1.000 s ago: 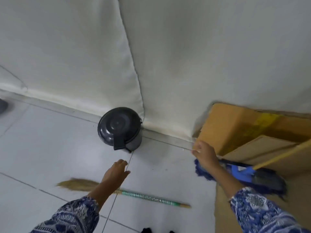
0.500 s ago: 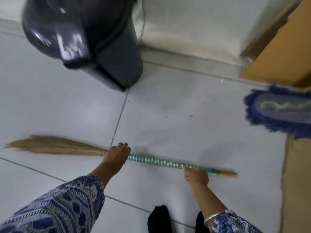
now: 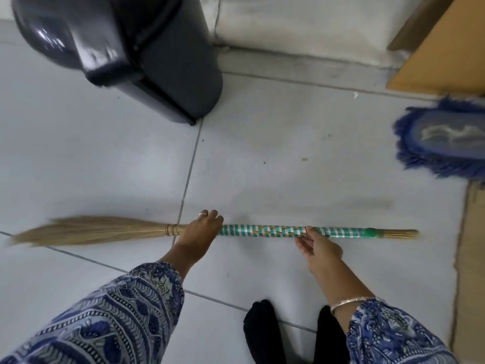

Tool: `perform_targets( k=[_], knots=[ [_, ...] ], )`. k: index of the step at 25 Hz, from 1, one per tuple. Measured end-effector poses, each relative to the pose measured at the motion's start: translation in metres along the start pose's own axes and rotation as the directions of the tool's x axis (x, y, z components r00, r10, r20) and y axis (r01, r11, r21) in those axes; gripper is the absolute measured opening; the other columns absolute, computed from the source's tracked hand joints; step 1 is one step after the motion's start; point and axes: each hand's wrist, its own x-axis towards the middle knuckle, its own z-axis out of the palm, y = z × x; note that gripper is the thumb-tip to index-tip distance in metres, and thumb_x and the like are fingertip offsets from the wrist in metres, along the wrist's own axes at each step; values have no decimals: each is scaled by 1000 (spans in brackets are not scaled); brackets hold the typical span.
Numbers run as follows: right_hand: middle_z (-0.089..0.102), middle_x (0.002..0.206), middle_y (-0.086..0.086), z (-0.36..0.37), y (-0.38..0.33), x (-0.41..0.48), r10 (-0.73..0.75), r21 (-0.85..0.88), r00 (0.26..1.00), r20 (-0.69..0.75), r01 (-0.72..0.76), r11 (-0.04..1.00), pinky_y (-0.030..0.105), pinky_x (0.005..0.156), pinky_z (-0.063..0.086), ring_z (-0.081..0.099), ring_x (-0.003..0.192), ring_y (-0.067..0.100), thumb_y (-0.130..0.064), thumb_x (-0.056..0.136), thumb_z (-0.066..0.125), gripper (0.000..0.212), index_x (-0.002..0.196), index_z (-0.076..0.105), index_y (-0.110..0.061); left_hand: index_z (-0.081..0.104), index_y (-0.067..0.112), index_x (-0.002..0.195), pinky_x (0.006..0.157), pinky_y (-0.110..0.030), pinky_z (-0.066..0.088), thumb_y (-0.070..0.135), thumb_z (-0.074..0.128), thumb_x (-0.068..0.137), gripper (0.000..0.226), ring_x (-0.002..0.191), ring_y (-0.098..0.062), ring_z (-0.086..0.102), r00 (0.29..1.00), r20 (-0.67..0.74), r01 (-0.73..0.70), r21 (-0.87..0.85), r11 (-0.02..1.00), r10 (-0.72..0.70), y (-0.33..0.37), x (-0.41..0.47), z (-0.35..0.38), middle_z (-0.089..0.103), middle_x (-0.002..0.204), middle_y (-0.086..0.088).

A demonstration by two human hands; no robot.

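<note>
A grass broom (image 3: 262,230) lies across the grey floor tiles, its straw head to the left and its green-and-silver wrapped handle to the right. My left hand (image 3: 200,229) grips the handle where the wrapping meets the straw, fingers curled over it. My right hand (image 3: 315,245) holds the handle farther right, thumb on top and fingers under it. Both of my arms wear blue patterned sleeves.
A black pedal bin (image 3: 126,48) stands at the upper left against the white wall (image 3: 301,27). A blue fringed mop head (image 3: 446,140) lies at the right edge below a cardboard box (image 3: 446,53). Flat cardboard (image 3: 472,258) covers the floor at far right. My dark-socked feet (image 3: 262,334) are at the bottom.
I have bent down close to the floor. My left hand has closed over the broom handle and my right hand has left the mop and taken the handle farther right.
</note>
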Motion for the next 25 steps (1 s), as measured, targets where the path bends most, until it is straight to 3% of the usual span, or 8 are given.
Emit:
perform_targets(
  k=[3,6,8,11,17,21,23,25],
  knots=[
    [61,67,13,-5,-51,-62,-102,37,995,2,102,994,40,94,52,63,66,21,1,84,61,20,67,51,-1,51,6,106,76,-34,50,6,55,88,19,107,-24,50,999,3,36,-122,992,-36,30,-15,-62,52,113,-8],
    [61,35,-1,-19,-117,-139,-255,54,966,39,253,966,25,63,59,60,34,7,-1,84,62,23,63,53,-6,57,3,103,83,-36,48,12,62,85,20,106,-26,51,996,-20,79,-267,961,-87,73,-35,-139,54,111,-11],
    [62,36,-2,-28,-158,-188,-345,63,937,61,342,938,27,67,58,60,36,5,-1,83,63,22,64,54,-8,61,2,101,85,-38,46,14,66,82,23,104,-28,52,995,-41,70,-338,939,-88,102,-45,-183,56,109,-13],
    [60,62,5,-53,-227,-265,-511,102,856,76,503,858,33,77,57,61,52,10,-2,82,64,23,63,54,-10,63,2,97,81,-40,45,16,69,79,24,100,-31,54,992,-95,36,-452,891,-88,159,-54,-252,58,106,-16],
    [50,66,8,-162,-369,-389,-804,14,587,101,807,591,31,83,53,49,62,11,-12,87,60,13,75,57,-8,64,-2,96,72,-31,39,13,71,76,26,97,-35,57,962,-270,-151,-632,760,-33,335,-59,-365,60,105,-20],
    [56,71,2,-257,-461,-433,-895,23,427,131,901,433,13,61,56,56,64,5,-11,88,58,21,68,53,-16,62,1,97,65,-23,31,14,67,79,23,97,-32,58,949,-313,-243,-679,693,26,474,-54,-405,61,109,-17],
    [62,58,-4,-311,-515,-443,-930,3,347,119,937,350,8,48,51,60,51,-2,-10,86,60,23,65,53,-17,62,1,100,63,-21,29,13,67,78,25,96,-32,59,933,-354,-307,-685,661,67,557,-43,-422,61,107,-17],
    [63,43,-8,-362,-565,-446,-954,-70,284,98,958,278,13,49,52,60,43,-2,-9,84,62,23,63,56,-16,62,1,99,63,-24,30,10,69,77,25,92,-30,57,924,-374,-338,-696,633,81,636,-33,-436,60,101,-17]
  ],
)
